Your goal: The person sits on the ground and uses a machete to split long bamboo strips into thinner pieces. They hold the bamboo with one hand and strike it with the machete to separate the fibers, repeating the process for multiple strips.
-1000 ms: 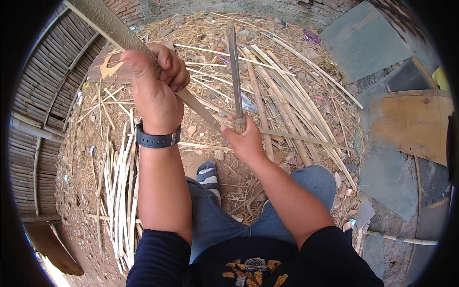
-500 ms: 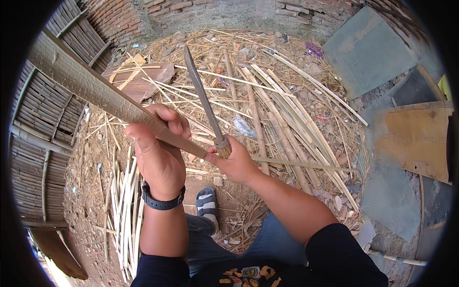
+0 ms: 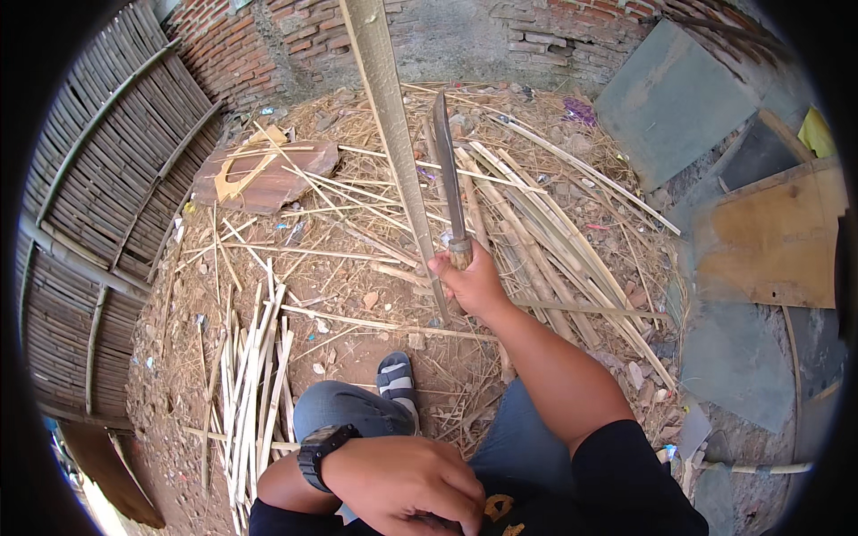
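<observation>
While the brick wall spans 12 o'clock and the slatted bamboo fence stands from 9 to 10, loose split-bamboo pieces lie at 8. One long bamboo strip runs from the middle toward 12, the shorter machete beside it, tip upward. The hands are apart: the left hand curls at 6 o'clock, its possible hold impossible to tell; the right hand, near the middle, wraps the machete's handle and holds the strip near its lower end. Handling both well probably calls for a firm grip, edge clear of the thumb.
</observation>
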Action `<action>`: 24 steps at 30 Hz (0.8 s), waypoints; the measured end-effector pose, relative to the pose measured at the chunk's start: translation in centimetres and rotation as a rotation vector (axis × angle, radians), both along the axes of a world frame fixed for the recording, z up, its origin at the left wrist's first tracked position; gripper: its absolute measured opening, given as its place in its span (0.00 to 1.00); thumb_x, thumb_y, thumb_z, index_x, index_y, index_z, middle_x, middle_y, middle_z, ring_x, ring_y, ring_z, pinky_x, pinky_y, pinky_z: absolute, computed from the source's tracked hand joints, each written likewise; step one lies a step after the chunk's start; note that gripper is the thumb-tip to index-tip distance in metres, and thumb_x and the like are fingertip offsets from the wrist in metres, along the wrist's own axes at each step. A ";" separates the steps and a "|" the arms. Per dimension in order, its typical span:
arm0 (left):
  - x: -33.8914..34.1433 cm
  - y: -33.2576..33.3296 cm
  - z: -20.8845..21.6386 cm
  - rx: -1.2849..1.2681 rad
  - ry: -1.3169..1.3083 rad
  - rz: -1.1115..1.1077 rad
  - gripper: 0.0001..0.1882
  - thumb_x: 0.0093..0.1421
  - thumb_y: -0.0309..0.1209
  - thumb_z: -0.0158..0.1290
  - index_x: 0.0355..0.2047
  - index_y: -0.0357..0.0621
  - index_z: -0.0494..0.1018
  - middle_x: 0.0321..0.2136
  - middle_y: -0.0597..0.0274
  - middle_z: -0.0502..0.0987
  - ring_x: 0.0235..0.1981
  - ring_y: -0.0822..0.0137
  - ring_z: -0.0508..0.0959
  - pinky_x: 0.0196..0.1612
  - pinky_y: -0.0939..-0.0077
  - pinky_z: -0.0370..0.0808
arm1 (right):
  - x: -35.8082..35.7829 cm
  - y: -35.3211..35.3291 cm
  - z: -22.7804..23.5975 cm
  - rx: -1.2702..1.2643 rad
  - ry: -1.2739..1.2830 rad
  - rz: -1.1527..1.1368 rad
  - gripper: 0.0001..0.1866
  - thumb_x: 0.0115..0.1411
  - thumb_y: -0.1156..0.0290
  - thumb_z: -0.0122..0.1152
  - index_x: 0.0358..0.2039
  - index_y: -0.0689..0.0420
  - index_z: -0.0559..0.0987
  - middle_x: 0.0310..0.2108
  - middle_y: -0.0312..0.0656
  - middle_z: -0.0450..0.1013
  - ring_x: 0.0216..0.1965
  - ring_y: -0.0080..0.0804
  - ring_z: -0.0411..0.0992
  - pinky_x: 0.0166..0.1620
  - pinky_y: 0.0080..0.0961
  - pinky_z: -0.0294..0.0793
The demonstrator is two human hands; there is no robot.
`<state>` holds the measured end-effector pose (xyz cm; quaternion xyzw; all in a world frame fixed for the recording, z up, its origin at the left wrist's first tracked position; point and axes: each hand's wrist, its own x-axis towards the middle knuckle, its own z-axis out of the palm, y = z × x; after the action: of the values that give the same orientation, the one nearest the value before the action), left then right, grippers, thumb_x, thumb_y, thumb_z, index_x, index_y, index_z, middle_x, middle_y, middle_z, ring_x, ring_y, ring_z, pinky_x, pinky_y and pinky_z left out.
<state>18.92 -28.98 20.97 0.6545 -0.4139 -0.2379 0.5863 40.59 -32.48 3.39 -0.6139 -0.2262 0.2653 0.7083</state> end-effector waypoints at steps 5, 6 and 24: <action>-6.4 -4.2 -3.1 -0.317 -0.068 0.104 0.07 0.66 0.26 0.56 0.41 0.35 0.79 0.39 0.46 0.79 0.43 0.45 0.80 0.45 0.54 0.77 | -0.6 -0.7 -0.7 0.033 -0.022 0.021 0.17 0.62 0.66 0.72 0.42 0.58 0.72 0.30 0.35 0.75 0.21 0.18 0.70 0.23 0.20 0.72; -7.2 -4.8 -3.0 -0.352 -0.081 0.114 0.08 0.65 0.28 0.55 0.40 0.35 0.79 0.39 0.46 0.79 0.44 0.45 0.80 0.46 0.54 0.77 | -1.2 -0.9 -0.1 0.017 -0.030 0.018 0.16 0.63 0.66 0.71 0.42 0.57 0.72 0.29 0.34 0.73 0.20 0.18 0.69 0.23 0.20 0.71; -15.0 -2.9 2.6 0.219 -0.964 0.937 0.11 0.54 0.37 0.70 0.28 0.59 0.76 0.28 0.79 0.81 0.33 0.71 0.78 0.44 0.65 0.69 | -2.2 -1.8 0.6 -0.108 -0.106 0.036 0.20 0.60 0.64 0.73 0.45 0.59 0.73 0.32 0.36 0.77 0.20 0.22 0.71 0.23 0.22 0.74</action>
<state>3.89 -31.92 23.54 0.8530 -0.2755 0.3189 0.3078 38.34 -34.26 3.94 -0.6603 -0.2597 0.2569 0.6561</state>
